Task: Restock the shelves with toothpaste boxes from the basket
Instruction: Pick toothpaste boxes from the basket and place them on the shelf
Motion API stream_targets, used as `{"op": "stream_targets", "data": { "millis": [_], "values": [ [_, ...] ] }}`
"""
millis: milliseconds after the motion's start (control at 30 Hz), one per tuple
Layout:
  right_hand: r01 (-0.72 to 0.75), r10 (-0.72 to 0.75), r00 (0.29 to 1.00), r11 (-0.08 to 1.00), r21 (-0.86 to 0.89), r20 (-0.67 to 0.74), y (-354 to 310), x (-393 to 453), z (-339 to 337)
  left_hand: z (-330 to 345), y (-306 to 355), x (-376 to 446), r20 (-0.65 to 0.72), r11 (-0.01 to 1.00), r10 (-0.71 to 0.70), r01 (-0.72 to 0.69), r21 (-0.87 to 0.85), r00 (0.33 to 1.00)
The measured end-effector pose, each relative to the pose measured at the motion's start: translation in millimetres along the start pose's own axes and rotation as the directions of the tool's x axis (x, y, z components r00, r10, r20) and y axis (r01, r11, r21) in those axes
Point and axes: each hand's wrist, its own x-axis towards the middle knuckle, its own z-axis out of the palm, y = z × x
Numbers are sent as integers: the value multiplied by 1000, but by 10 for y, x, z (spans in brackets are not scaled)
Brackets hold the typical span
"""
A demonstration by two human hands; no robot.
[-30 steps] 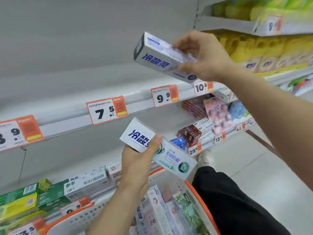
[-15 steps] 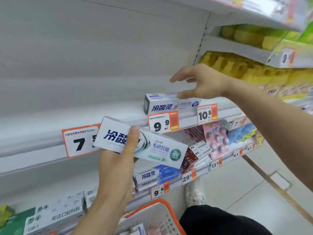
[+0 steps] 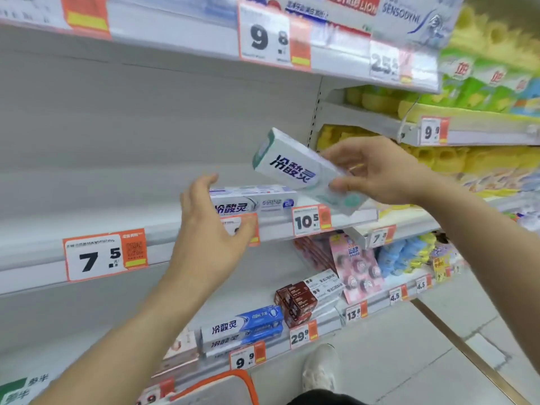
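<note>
Bright, even store light falls from overhead, hardly a shadow anywhere. The top shelf edge (image 3: 204, 36) smears with motion blur, its price tags (image 3: 273, 35) soft. Wide-angle bending curves the shelves toward the frame's edges.

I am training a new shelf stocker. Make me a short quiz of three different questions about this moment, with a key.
1. True or false: the left hand grips a toothpaste box.
2. Which hand holds the green-and-white box? A) left B) right C) both
3. Fill in: the price tag just right of the grey box lying on the shelf reads ____.

Key:
1. False; it is open and holds nothing.
2. B; the right hand holds it tilted above the shelf.
3. 10.5
</note>
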Motion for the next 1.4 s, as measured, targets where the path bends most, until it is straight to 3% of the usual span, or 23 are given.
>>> {"op": "stream_targets", "data": {
  "millis": [67,133,233,300,400,467,600,900,1067,1233,1400],
  "values": [
    [-52,20,979,986,-156,-202,325,84,-151,71,-65,230,24,972,109,-111,207,994],
    [-112,49,958,970,-214,-282,595,232,-175,190,-148,474,117,943,59,-93,320,991],
    [-126,63,969,957,-260,-239,953,518,-41,412,-289,715,220,901,-71,-32,433,973],
    [-123,87,985,958,-260,-147,1181,661,77,546,-376,769,243,870,-39,-86,485,969],
    [-136,143,990,966,-219,19,1433,767,187,658,-387,801,255,866,16,-141,480,967],
    [-130,166,980,949,-287,106,1487,773,214,685,-386,821,258,859,37,-163,486,965],
    [-173,247,953,919,-355,173,1528,794,173,615,-472,802,202,885,53,-140,445,978],
    [-229,269,942,952,-205,199,1544,694,145,664,-525,743,157,842,115,-180,509,981],
    [-365,367,930,925,-101,0,1769,562,29,758,-508,803,223,838,118,-218,501,968],
    [-348,353,935,932,-101,40,1971,422,-8,772,-545,819,219,848,125,-218,482,968],
    [-315,312,949,935,-163,-40,2025,385,142,753,-569,833,228,864,135,-227,449,964]
  ]
}}
